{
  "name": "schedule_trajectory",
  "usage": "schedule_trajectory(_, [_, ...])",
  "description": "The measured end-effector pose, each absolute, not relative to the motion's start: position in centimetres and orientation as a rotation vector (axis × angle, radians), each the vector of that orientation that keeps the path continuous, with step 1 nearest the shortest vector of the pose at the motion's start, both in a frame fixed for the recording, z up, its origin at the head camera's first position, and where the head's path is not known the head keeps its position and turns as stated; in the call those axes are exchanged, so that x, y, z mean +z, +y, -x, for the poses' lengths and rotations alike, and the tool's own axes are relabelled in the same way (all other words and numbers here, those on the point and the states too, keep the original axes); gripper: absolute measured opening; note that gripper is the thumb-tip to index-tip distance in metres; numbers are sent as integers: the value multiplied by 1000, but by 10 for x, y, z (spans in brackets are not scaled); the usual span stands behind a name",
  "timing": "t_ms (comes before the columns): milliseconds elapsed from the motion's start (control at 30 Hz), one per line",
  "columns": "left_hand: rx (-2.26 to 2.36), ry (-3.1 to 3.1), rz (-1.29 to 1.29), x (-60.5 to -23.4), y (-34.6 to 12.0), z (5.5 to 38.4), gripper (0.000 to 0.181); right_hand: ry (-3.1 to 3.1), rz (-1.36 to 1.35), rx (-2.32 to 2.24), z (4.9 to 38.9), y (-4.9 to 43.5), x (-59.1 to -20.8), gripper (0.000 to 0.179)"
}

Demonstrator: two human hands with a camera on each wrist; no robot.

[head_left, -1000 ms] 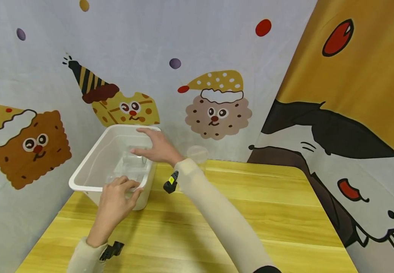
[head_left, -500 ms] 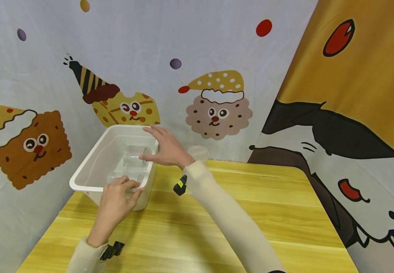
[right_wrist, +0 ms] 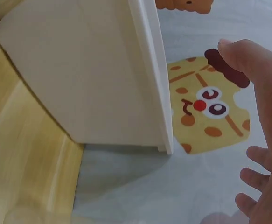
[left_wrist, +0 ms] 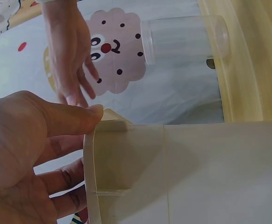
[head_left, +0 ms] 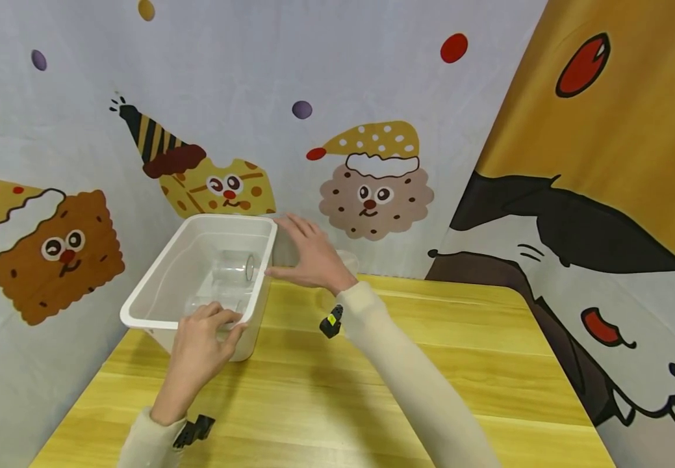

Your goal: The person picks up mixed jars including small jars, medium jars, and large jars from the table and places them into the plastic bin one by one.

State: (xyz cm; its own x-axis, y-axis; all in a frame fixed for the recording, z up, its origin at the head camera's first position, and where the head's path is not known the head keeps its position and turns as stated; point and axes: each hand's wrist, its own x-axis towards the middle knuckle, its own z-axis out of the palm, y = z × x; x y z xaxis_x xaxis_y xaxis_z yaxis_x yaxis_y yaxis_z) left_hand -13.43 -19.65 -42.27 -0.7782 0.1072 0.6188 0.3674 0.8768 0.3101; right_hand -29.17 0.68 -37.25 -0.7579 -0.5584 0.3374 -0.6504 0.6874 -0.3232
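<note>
A white plastic bin (head_left: 162, 273) stands on the left of the table. My left hand (head_left: 197, 338) pinches its near right rim, thumb outside and fingers inside, as the left wrist view shows too. Inside lies a clear plastic jar (head_left: 233, 268) on its side, with another clear container partly hidden behind the left hand. My right hand (head_left: 318, 261) is in the air just outside the bin's right wall, fingers spread and holding nothing. Past that wrist a clear jar (left_wrist: 182, 39) stands upright on the table; the right hand hides much of it in the head view.
The wood-grain table (head_left: 431, 364) reaches right and toward me. Behind it hangs a cloth backdrop (head_left: 360, 78) with cartoon prints, close to the bin's far side. Both wrists carry a small black camera, such as the right camera (head_left: 331, 322).
My right hand has moved from over the bin's inside, across its right rim, to outside on the right. The left hand stays on the rim, and the bin has not moved.
</note>
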Motion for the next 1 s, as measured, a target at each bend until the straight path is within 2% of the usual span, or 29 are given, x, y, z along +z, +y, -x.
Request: schedule_trajectory(1000, [-565,-2440,319,-424,-197,132,15,-2744,-744,758,296,67,-383,103])
